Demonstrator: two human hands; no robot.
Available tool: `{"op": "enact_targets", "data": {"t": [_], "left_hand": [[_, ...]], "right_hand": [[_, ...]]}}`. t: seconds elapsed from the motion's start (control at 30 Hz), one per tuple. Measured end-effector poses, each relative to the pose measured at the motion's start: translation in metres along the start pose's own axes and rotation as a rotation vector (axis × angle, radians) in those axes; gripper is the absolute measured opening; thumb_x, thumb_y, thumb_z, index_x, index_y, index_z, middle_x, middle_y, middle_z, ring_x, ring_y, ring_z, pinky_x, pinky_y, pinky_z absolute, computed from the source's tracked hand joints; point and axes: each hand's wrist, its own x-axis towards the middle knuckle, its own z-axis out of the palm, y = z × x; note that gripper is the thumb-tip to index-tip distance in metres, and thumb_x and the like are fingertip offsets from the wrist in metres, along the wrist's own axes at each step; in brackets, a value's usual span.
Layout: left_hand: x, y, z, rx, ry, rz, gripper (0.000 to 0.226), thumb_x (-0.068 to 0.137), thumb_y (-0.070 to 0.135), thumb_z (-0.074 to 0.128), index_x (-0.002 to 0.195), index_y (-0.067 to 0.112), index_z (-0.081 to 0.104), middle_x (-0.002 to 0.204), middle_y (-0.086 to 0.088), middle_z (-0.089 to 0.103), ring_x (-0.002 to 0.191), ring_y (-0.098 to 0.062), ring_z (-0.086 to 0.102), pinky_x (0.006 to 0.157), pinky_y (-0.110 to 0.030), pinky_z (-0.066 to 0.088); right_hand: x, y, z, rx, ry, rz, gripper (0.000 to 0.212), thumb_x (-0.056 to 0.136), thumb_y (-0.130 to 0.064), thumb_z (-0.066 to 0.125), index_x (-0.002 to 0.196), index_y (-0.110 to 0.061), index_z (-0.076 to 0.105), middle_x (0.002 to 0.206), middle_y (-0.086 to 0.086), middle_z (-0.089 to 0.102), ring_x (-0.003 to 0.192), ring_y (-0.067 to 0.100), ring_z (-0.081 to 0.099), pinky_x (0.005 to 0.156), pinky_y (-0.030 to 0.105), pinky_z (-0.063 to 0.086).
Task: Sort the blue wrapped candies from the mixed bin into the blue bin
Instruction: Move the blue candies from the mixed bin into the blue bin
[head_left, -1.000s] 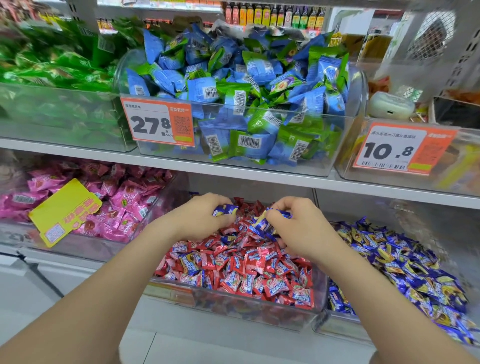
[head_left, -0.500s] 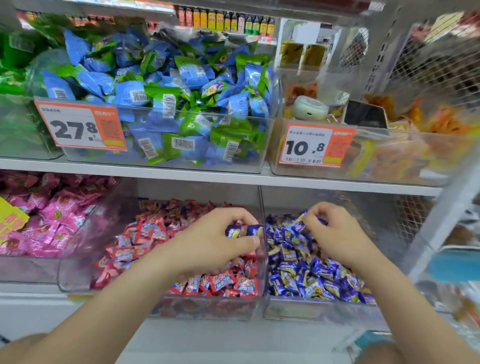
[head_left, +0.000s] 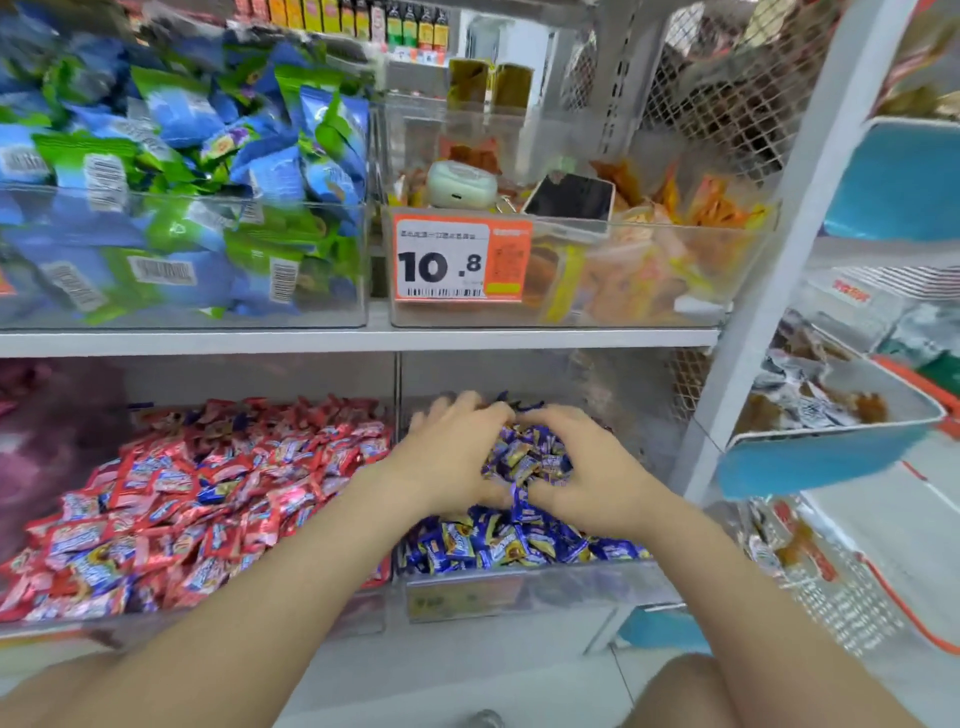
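Both hands are down in the blue bin (head_left: 519, 592), the clear bin on the right of the lower shelf, and they meet over its heap of blue wrapped candies (head_left: 519, 540). The left hand (head_left: 457, 452) lies on the left of the heap with its fingers curved round the far side. The right hand (head_left: 592, 478) mirrors it on the right, so the fingertips of the two nearly touch at the back and a mound of the candies sits cupped between the palms. Motion blur hides whether any single candy is pinched under the fingers. Just beside it on the left, wall against wall, stands the mixed bin (head_left: 208, 621), filled mostly with red wrapped candies (head_left: 171, 519), with a few blue ones (head_left: 218, 491) showing among them. On the shelf board (head_left: 363, 340) above stand two more clear bins. The left one holds blue and green packets (head_left: 182, 208), and the right one carries an orange price tag (head_left: 462, 260) reading 10.8. That bin holds orange and yellow snack packets, with a dark phone (head_left: 569, 197) and a small white case (head_left: 460, 182) lying on top.
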Motion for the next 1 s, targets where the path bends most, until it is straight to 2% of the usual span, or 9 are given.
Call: {"op": "enact_targets", "data": {"t": [0.17,0.3,0.4,0.53,0.6,0.67,0.73,0.87,1.0], "left_hand": [[-0.021,-0.018,-0.006,0.223,0.275,-0.029,0.030,0.097,0.027,0.058,0.125,0.035,0.057,0.131,0.000,0.052,0.122,-0.030,0.046,0.100,-0.045,0.042],[-0.038,-0.055,-0.004,-0.022,0.264,-0.127,0.015,0.099,0.044,0.037,0.106,0.034,0.044,0.113,0.004,0.045,0.107,-0.029,0.045,0.097,-0.049,0.045],[-0.050,-0.061,-0.009,-0.218,0.265,-0.120,0.018,0.104,0.048,0.038,0.106,0.030,0.044,0.111,0.005,0.043,0.103,-0.025,0.046,0.097,-0.043,0.041],[-0.073,-0.075,-0.021,-0.148,0.266,-0.206,0.021,0.107,0.044,0.040,0.118,0.028,0.048,0.120,-0.001,0.050,0.110,-0.028,0.045,0.101,-0.047,0.042],[-0.082,-0.097,-0.032,-0.092,0.217,-0.350,0.026,0.106,0.044,0.041,0.122,0.027,0.053,0.124,-0.007,0.053,0.118,-0.034,0.045,0.104,-0.051,0.042],[-0.088,-0.125,-0.041,-0.031,0.179,-0.501,0.034,0.104,0.042,0.043,0.129,0.021,0.054,0.132,-0.015,0.051,0.127,-0.042,0.041,0.107,-0.053,0.041],[-0.094,-0.152,-0.046,-0.011,0.108,-0.662,0.042,0.103,0.042,0.043,0.135,0.014,0.050,0.142,-0.022,0.043,0.134,-0.047,0.035,0.111,-0.054,0.035],[-0.088,-0.218,-0.038,-0.043,0.009,-0.908,0.067,0.091,0.044,0.042,0.147,0.006,0.041,0.155,-0.029,0.031,0.142,-0.055,0.027,0.118,-0.061,0.025],[-0.079,-0.253,-0.029,-0.227,0.105,-0.899,0.064,0.099,0.030,0.043,0.153,-0.001,0.028,0.158,-0.032,0.032,0.142,-0.050,0.036,0.118,-0.048,0.034]], "right_hand": [[0.014,-0.026,0.037,-0.300,-0.140,0.066,0.066,0.101,-0.048,0.037,0.163,-0.035,0.016,0.167,0.007,0.022,0.154,0.049,0.014,0.123,0.069,0.015],[0.031,-0.050,0.057,-0.356,-0.304,-0.045,0.070,0.106,-0.062,0.040,0.163,-0.045,0.005,0.176,0.001,-0.001,0.160,0.040,-0.006,0.121,0.074,0.001],[0.042,-0.055,0.062,-0.571,-0.328,0.032,0.064,0.106,-0.063,0.040,0.162,-0.048,0.013,0.175,0.005,0.006,0.158,0.046,0.000,0.118,0.078,-0.007],[0.047,-0.087,0.048,-0.515,-0.163,0.078,0.054,0.101,-0.038,0.056,0.152,-0.038,0.040,0.147,0.013,0.045,0.141,0.047,0.037,0.119,0.071,0.019],[0.044,-0.112,0.044,-0.301,0.061,0.032,0.050,0.092,-0.021,0.056,0.142,-0.027,0.054,0.127,0.012,0.056,0.123,0.041,0.051,0.108,0.054,0.042],[0.039,-0.140,0.047,-0.061,0.278,-0.070,0.035,0.089,-0.014,0.055,0.121,-0.020,0.066,0.107,0.004,0.060,0.105,0.031,0.057,0.094,0.042,0.047],[0.037,-0.171,0.059,0.059,0.237,-0.171,0.027,0.090,-0.014,0.055,0.113,-0.022,0.068,0.101,-0.002,0.060,0.099,0.023,0.058,0.091,0.036,0.046],[0.068,-0.211,0.102,-0.085,-0.063,-0.252,0.042,0.092,-0.021,0.056,0.134,-0.019,0.061,0.119,0.011,0.064,0.116,0.032,0.058,0.100,0.042,0.048],[0.119,-0.230,0.128,-0.280,-0.096,-0.122,0.045,0.096,-0.034,0.053,0.138,-0.018,0.053,0.134,0.018,0.057,0.125,0.043,0.054,0.103,0.048,0.047]]}}
